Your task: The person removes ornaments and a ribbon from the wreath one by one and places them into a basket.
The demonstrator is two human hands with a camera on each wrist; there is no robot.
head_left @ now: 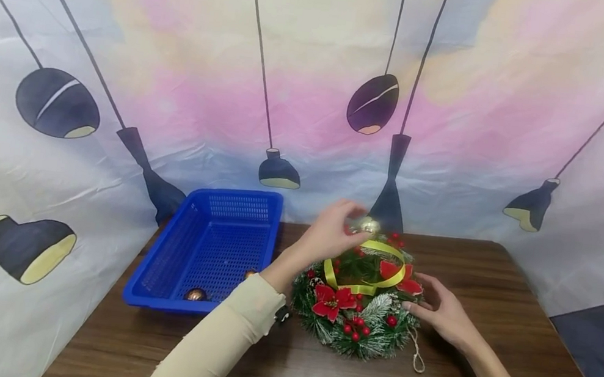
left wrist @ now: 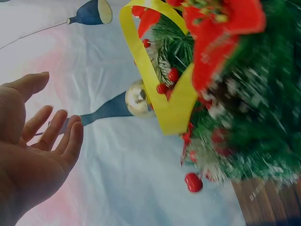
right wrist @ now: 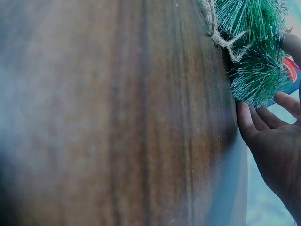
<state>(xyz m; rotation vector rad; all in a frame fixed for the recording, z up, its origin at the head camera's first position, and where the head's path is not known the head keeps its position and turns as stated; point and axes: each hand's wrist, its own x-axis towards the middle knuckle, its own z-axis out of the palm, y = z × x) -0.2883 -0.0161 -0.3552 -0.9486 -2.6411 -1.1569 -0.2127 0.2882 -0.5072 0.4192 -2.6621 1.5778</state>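
Observation:
A green Christmas wreath with red poinsettias, red berries and frosted needles lies on the table. Yellow ribbon loops over its middle. At its far side sits a shiny gold ball. My left hand is beside this ball; the left wrist view shows a gap between the loosely bent fingers and the gold ball. My right hand holds the wreath's right edge, thumb on one side and fingers on the other. In the right wrist view, fingertips touch the green needles.
A blue plastic basket stands to the left, with copper-coloured balls inside, one partly hidden by my left arm. A twine loop hangs from the wreath onto the brown wooden table. A lamp-printed cloth hangs behind.

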